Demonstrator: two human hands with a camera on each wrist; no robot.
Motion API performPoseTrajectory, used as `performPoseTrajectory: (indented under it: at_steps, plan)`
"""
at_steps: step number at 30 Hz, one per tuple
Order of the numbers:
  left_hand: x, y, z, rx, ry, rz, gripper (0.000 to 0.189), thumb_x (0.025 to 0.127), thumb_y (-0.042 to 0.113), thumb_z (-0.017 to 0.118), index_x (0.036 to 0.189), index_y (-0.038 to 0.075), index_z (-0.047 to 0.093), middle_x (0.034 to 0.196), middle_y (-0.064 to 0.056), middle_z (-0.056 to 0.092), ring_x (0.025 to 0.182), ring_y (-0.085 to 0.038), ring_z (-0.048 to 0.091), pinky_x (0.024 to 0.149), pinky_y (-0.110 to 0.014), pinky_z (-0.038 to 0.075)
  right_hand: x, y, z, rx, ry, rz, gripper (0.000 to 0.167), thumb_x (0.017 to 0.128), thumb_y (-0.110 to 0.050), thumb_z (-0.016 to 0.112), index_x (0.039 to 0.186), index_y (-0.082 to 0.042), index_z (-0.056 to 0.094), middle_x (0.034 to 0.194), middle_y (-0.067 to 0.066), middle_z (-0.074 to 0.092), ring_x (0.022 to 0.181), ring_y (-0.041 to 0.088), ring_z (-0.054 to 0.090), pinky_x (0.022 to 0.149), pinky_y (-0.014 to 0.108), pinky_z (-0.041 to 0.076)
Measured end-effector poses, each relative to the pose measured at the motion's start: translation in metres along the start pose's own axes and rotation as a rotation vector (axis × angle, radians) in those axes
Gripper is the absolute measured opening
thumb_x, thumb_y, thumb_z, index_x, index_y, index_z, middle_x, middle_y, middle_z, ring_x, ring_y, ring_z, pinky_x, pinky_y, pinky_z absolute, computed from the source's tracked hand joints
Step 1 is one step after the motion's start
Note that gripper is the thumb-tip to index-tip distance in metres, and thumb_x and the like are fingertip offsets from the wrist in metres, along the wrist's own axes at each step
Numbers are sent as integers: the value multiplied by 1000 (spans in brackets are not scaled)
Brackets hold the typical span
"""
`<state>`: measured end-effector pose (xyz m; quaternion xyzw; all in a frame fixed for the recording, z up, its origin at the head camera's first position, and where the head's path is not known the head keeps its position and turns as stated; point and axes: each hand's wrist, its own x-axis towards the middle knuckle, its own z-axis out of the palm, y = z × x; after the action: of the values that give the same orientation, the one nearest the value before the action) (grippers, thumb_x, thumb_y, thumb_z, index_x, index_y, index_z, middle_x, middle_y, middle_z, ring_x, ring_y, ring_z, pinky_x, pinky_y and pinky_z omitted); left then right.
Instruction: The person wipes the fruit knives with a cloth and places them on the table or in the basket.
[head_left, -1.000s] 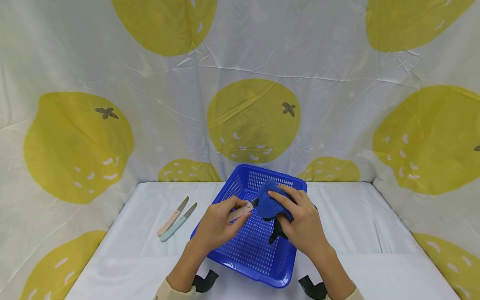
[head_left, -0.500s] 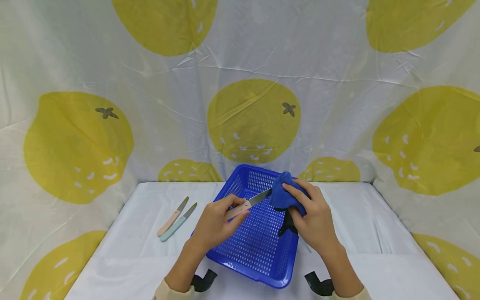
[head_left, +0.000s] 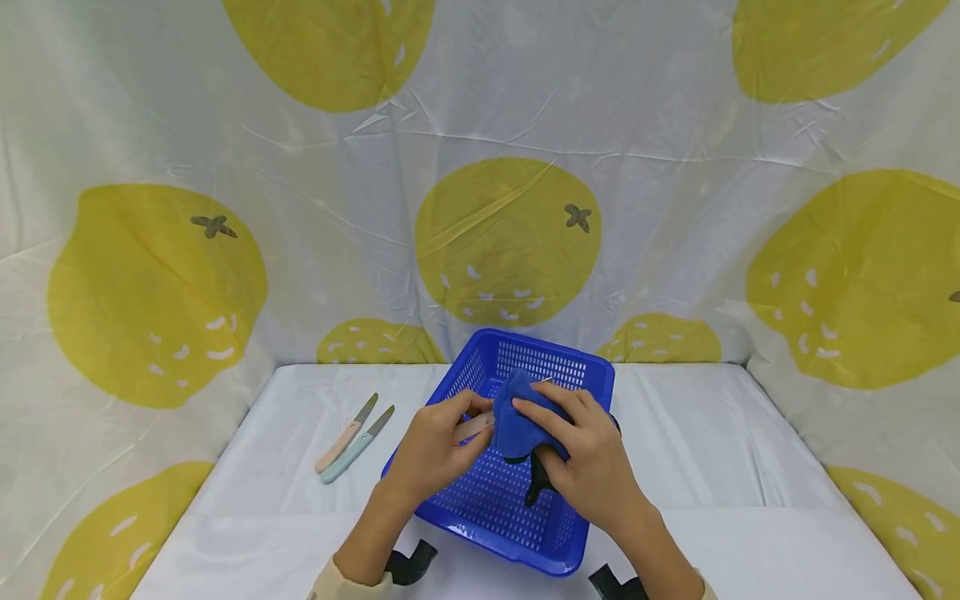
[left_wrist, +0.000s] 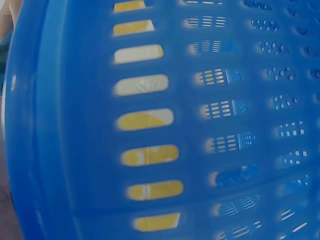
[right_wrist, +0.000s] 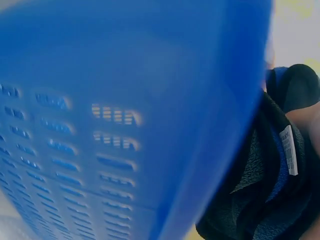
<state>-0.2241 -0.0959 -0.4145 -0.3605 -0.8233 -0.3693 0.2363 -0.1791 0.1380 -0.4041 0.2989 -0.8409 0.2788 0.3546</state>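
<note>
Knife (head_left: 472,427) pinched by its pale handle in left hand (head_left: 437,440), presumably for control | blue cloth (head_left: 514,430) gripped in right hand (head_left: 583,454), covering the blade, likely shielding fingers | both over blue basket (head_left: 487,545) | two other knives (head_left: 358,445) lie apart

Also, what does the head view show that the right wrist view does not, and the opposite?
Only the head view shows the pink knife and the blue knife on the table, and the handle of a third knife in the left hand. Only the right wrist view shows the white label on the cloth. Both show the cloth, the blue basket and the right hand, though only partly in the second.
</note>
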Motion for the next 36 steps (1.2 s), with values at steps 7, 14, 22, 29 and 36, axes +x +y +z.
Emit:
performPoseTrajectory:
  at_steps: [7,14,22,29,36]
  plan:
    - [-1,2,0,-3,-13,7,28,82,0,77,105,11,66,91,-1,73,73,-11,65,70,-23,58,-2,-2,10,-11,-36,-23,61,81,-1,78,135,-26,69,140,3,63,109,24,59,87,48,58]
    - [-2,0,2,-27,-1,37,26,84,0,77,107,9,67,91,-3,74,71,-10,64,68,-21,59,-3,1,11,-17,-33,7,58,82,-2,77,134,-25,69,139,3,63,110,25,60,88,47,58]
    - [-1,-5,5,-48,13,53,22,89,8,79,109,9,68,102,-5,78,77,-10,71,68,-18,58,-3,12,10,-53,-21,39,56,83,-3,79,133,-24,70,140,3,62,108,25,60,88,46,59]
    - [-2,-6,5,-65,18,40,21,89,12,80,107,10,68,106,-7,78,77,-10,71,64,-16,56,-4,24,7,-84,10,60,54,84,-3,79,133,-24,70,140,6,62,108,26,60,86,49,59]
    - [-2,-8,4,-64,4,-4,21,90,15,80,107,11,69,101,-5,78,72,-7,68,61,-15,55,-5,37,1,-127,46,100,55,82,-2,81,132,-23,71,139,9,63,109,30,62,84,50,60]
